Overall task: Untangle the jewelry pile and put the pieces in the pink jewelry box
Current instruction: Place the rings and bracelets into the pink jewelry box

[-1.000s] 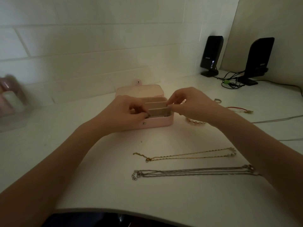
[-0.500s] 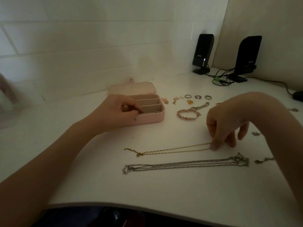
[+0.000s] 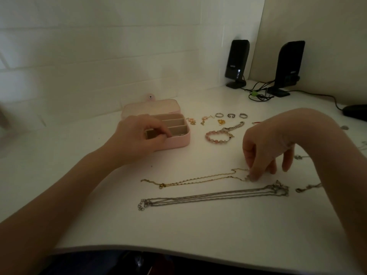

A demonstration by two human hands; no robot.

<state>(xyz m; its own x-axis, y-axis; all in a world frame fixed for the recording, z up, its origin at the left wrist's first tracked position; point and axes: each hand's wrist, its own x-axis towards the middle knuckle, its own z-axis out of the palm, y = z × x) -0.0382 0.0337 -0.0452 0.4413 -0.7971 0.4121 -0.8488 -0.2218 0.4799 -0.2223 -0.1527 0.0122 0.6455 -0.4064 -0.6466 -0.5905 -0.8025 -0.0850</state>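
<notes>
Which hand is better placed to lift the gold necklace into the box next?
Right. The right hand already has its fingertips on the gold necklace at its right end, while the left hand rests on the pink jewelry box, steadying it.

A home desk nook: white desk (image 3: 198, 225), tiled wall (image 3: 119, 56), two black desktop speakers (image 3: 237, 63).

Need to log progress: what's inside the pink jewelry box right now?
The pink jewelry box is open, showing beige dividers and one small dark beaded piece in the nearest slot. The left hand covers the box's left side, so anything there is hidden.
</notes>
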